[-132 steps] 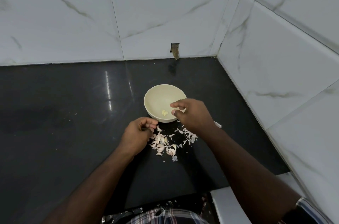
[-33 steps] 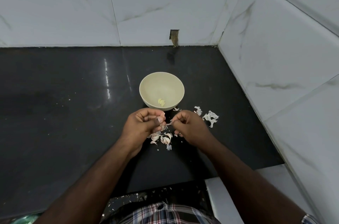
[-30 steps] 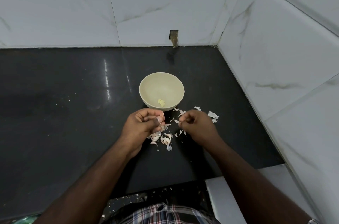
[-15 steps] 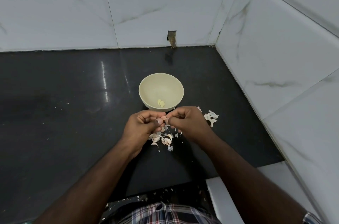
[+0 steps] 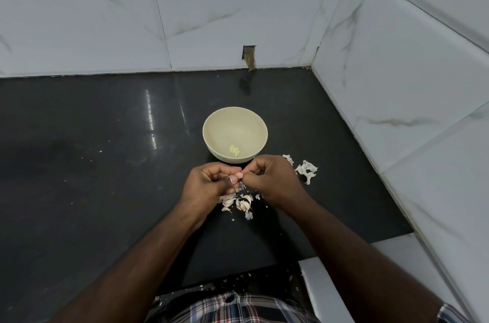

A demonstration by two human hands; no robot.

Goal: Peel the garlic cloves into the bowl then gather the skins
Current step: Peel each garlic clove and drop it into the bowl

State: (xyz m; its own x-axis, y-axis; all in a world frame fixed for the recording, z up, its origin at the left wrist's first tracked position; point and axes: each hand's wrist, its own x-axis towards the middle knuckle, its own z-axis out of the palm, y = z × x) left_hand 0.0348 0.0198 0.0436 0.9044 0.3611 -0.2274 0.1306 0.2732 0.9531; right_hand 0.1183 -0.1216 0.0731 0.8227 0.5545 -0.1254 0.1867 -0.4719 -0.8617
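Drawn together since a second ago, when apart over the black worktop: left hand and right hand, both pinching one unpeeled garlic clove just before the cream bowl. Holding peeled cloves inside; more unpeeled cloves heaped under the hands, loose skins lying right.

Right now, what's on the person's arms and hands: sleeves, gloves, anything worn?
Both hands, left hand and right hand, are bare: no gloves, no rings visible. Forearms are uncovered. A plaid cuff shows at the right arm's lower edge, matching the plaid shirt.
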